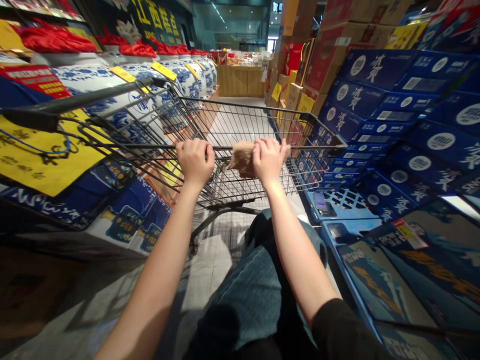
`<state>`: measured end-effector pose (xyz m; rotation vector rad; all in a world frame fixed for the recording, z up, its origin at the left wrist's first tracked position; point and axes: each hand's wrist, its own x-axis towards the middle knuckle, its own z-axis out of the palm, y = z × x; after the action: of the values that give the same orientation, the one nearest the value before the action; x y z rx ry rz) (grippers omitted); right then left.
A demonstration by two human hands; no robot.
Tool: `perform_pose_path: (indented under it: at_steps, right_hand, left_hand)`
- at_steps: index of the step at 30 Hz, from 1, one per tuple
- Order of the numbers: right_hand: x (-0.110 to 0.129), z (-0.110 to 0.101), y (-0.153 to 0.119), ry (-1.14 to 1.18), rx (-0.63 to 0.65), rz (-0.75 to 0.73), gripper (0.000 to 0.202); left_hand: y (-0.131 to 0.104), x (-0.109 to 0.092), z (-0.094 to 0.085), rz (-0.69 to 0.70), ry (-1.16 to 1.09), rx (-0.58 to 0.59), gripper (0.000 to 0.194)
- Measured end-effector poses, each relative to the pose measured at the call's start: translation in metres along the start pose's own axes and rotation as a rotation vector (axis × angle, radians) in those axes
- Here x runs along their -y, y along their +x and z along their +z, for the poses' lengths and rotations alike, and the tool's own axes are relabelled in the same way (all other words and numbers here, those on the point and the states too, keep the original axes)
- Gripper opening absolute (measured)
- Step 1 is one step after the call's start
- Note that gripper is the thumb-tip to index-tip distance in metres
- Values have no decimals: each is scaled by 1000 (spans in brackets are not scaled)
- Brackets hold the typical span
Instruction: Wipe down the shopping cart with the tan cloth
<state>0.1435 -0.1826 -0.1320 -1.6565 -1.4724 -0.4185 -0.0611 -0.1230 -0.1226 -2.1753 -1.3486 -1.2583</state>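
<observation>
A dark metal shopping cart (245, 191) stands across in front of me, its long wire side facing me and its padded handle at the left. My left hand (195, 161) is closed around the cart's top rail. On the same rail, farther right, my right hand (269, 159) presses down a brown, fluffy cloth (242, 156). The cloth is bunched over the rail, and part of it is hidden under my fingers. Both forearms reach forward, and my legs in jeans show below.
Blue-and-white porcelain jars (172, 82) with red cloth covers line the left, beside a yellow sign (48, 155). Blue beer boxes (360, 95) are stacked at the right, near a blue plastic pallet (345, 202). A wooden counter (240, 81) stands at the aisle's far end.
</observation>
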Motion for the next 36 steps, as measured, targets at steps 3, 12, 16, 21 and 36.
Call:
perform_pose_path:
  at_steps: [3, 12, 16, 21, 36]
  right_hand:
    - [-19, -3, 7, -26, -98, 170, 46]
    - [17, 0, -13, -1, 90, -167, 41]
    - [-16, -5, 4, -45, -32, 97, 45]
    - [-16, -8, 0, -95, -59, 164, 43]
    - [-39, -9, 2, -89, -183, 200, 48]
  left_hand:
    - [0, 1, 2, -1, -14, -11, 31]
    - [-1, 2, 3, -30, -72, -20, 29]
    - [-1, 3, 4, -19, -85, -15, 31]
    - [-1, 3, 4, -22, -104, -29, 29]
    - [-3, 2, -1, -31, -105, 13, 26]
